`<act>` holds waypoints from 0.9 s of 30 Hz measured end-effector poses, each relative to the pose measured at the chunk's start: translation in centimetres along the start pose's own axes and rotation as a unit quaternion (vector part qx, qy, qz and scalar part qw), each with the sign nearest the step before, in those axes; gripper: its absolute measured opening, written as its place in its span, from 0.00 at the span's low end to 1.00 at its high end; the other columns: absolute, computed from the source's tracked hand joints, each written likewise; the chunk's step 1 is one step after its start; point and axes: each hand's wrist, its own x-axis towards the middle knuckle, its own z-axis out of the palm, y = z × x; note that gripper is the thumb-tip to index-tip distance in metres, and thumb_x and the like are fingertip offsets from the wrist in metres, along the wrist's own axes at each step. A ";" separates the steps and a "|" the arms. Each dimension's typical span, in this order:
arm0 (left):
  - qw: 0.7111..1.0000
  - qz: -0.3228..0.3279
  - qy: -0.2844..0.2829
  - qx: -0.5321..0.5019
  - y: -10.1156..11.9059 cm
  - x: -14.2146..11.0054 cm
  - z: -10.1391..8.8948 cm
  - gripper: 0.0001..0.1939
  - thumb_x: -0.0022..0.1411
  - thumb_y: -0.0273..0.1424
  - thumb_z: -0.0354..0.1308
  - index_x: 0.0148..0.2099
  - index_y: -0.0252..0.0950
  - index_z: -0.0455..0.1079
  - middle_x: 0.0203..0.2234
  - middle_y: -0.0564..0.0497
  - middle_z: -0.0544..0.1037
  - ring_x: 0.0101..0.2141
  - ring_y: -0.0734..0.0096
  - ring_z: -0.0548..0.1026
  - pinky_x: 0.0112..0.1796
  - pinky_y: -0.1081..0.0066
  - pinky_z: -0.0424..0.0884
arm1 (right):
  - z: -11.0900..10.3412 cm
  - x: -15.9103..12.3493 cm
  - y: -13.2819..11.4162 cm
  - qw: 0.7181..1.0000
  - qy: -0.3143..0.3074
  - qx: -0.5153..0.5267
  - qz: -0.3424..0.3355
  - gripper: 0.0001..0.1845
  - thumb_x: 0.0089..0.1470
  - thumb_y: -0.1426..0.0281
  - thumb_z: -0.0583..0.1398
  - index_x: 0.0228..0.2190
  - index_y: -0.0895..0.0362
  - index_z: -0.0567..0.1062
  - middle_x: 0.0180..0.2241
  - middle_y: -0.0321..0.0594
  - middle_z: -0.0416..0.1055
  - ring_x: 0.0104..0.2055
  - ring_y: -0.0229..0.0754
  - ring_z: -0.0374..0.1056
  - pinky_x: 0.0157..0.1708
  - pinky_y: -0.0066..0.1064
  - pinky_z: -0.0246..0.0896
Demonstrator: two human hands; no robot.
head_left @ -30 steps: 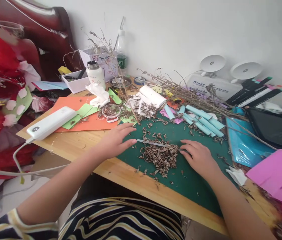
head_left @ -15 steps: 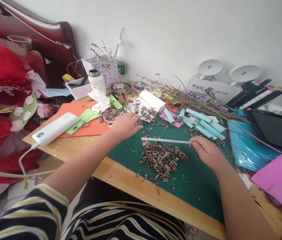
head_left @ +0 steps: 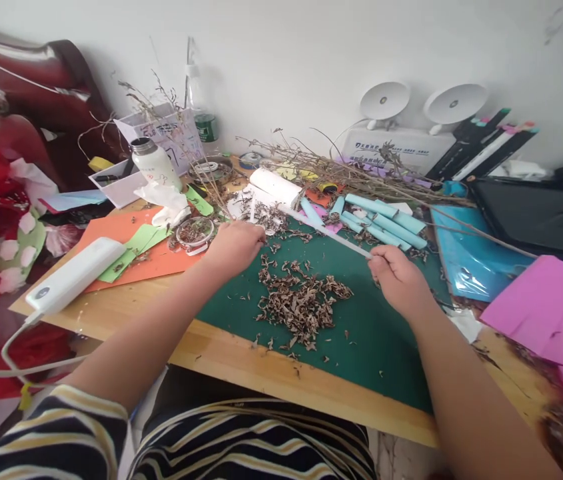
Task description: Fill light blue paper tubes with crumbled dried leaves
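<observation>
My right hand pinches one end of a thin, whitish stick. It slants up and left, its far end beside a white paper roll. My left hand hovers with fingers curled; whether anything is inside them is hidden. Just behind its knuckles shows a short white strip, and I cannot tell if the hand touches it. Between the hands, a heap of dry brown leaf bits lies on a green cutting mat.
Light blue paper tubes and dry twigs lie behind the mat. To the left are a power bank, orange paper, a small clear bowl and a white bottle. Pink sheets lie at right.
The stick in my right hand has swung from nearly level over the leaf heap to slanting up and away. My left fingers have curled in more. The view has shifted right.
</observation>
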 end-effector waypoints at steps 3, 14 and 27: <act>0.988 0.052 -0.012 -0.147 1.7 -0.9 0.3 0.08 0.56 0.30 0.48 0.37 0.37 0.67 0.32 0.52 0.74 0.36 0.68 0.70 0.39 0.66 0.64 | 0.3 -0.1 0.0 0.996 0.001 0.089 0.023 0.10 0.53 0.62 0.47 0.29 0.54 0.60 0.18 0.31 0.61 0.18 0.34 0.57 0.21 0.28 0.53; 0.910 0.179 0.057 -0.368 7.8 0.8 -0.5 0.22 0.54 0.36 0.54 0.50 0.32 0.60 0.44 0.43 0.68 0.43 0.66 0.67 0.42 0.67 0.65 | 1.1 -1.1 -4.5 0.820 -0.131 0.556 0.028 0.10 0.51 0.62 0.51 0.25 0.53 0.55 0.37 0.37 0.70 0.41 0.41 0.66 0.41 0.41 0.60; 0.842 0.182 -0.037 -0.506 4.9 -0.6 0.3 0.15 0.54 0.27 0.52 0.45 0.33 0.62 0.26 0.53 0.71 0.27 0.78 0.69 0.30 0.75 0.66 | 0.2 -3.0 -7.5 0.787 -0.160 0.596 -0.001 0.16 0.51 0.58 0.51 0.21 0.54 0.55 0.48 0.33 0.63 0.44 0.42 0.64 0.45 0.46 0.55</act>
